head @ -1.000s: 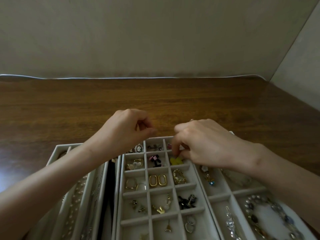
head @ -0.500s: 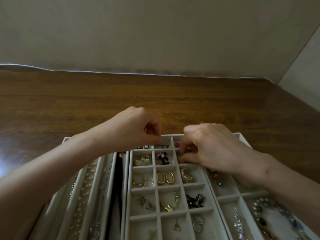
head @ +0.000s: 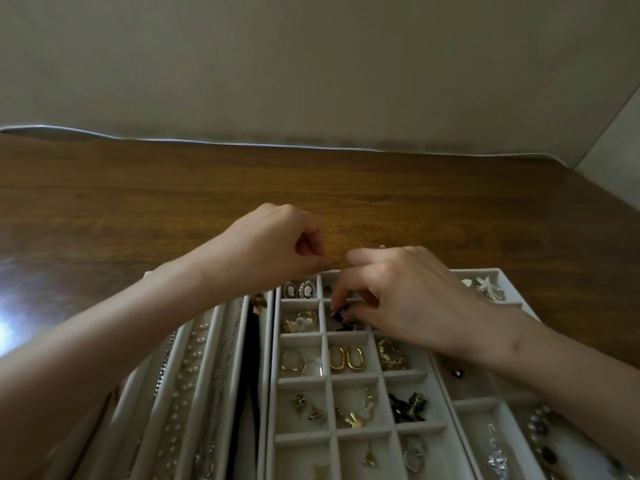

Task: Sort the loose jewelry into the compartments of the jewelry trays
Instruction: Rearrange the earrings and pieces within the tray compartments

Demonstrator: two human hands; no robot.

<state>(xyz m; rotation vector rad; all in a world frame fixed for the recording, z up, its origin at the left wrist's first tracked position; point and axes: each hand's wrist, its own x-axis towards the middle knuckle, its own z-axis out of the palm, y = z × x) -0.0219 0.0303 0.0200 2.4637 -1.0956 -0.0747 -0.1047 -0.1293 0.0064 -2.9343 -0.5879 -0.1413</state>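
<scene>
The right hand (head: 408,299) pinches a dark earring (head: 341,315) inside a far compartment of the grid tray (head: 300,337). The left hand (head: 273,244), just beside it, is curled. Whether it holds anything is unclear.

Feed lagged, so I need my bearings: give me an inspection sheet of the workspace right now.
Surface: brown wooden table, glare patch at its left edge.
Job's things: grid tray with earrings in most cells, among them a cameo pair and gold oval hoops; long-channel tray to the left holding pearl strands; wider tray to the right with a starfish piece.
Clutter: dark strip between the left and grid trays, cannot tell what.
Hands: left hand curled, thumb to forefinger, nothing visible in it; right hand pinching a dark piece in a grid cell.
Cables: nothing seen.
Surroundings: plain wall behind.
</scene>
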